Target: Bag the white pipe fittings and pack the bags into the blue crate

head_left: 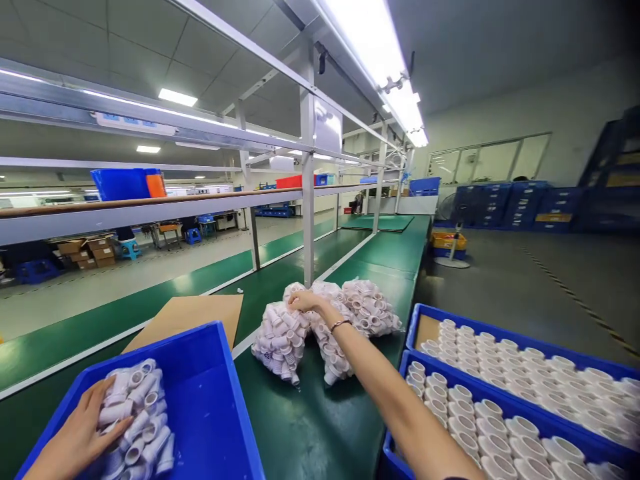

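My right hand [304,301] reaches far forward and grips the top of a clear plastic bag of white pipe fittings [281,340] lying on the green bench. Two more such bags [369,307] lie beside it, to the right. My left hand [80,433] rests flat, fingers apart, on a heap of loose white fittings [140,420] inside a blue bin [210,393] at the near left. A bracelet circles my right wrist.
Two blue trays [505,400] at the right hold several upright white fittings in rows. A brown cardboard sheet [193,317] lies behind the left bin. Metal posts [309,220] and a shelf rise along the bench's middle. Stacked blue crates [500,203] stand across the aisle.
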Demonstrator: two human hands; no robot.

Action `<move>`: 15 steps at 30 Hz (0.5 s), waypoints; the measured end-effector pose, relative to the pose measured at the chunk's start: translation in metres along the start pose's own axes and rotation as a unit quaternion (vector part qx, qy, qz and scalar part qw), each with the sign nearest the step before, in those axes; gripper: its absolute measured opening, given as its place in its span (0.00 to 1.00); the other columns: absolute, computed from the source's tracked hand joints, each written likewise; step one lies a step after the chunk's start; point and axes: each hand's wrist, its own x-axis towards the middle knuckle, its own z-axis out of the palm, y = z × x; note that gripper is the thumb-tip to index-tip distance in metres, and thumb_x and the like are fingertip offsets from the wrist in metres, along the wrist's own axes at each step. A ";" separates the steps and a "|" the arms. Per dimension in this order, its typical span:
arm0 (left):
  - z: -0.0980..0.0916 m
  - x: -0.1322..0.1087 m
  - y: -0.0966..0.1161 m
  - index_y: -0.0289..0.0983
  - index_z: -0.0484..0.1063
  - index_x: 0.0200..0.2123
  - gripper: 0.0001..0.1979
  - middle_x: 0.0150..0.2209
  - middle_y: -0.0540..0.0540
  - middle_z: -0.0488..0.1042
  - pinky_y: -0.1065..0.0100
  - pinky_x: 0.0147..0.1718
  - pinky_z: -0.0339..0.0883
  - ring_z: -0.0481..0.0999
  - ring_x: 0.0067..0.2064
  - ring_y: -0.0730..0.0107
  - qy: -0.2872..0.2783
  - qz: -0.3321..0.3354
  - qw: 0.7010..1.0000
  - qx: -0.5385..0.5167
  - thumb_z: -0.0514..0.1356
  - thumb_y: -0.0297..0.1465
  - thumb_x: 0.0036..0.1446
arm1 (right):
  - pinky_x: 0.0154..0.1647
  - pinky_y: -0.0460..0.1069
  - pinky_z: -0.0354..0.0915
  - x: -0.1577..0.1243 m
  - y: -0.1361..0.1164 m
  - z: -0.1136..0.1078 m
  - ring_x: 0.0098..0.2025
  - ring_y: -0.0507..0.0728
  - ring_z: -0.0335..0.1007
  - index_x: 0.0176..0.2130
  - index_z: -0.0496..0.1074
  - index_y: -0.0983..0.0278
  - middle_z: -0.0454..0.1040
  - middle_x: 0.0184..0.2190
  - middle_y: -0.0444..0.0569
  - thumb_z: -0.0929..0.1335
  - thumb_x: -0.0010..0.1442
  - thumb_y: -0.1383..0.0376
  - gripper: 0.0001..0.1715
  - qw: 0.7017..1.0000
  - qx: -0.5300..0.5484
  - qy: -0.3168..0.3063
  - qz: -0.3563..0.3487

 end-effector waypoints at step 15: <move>-0.047 -0.049 0.103 0.30 0.49 0.72 0.46 0.74 0.29 0.51 0.51 0.66 0.62 0.65 0.68 0.41 -0.060 -0.045 0.990 0.115 0.56 0.52 0.62 | 0.44 0.52 0.63 -0.043 -0.084 0.072 0.40 0.57 0.70 0.46 0.70 0.70 0.72 0.44 0.56 0.59 0.67 0.75 0.14 0.965 -0.153 0.100 -0.186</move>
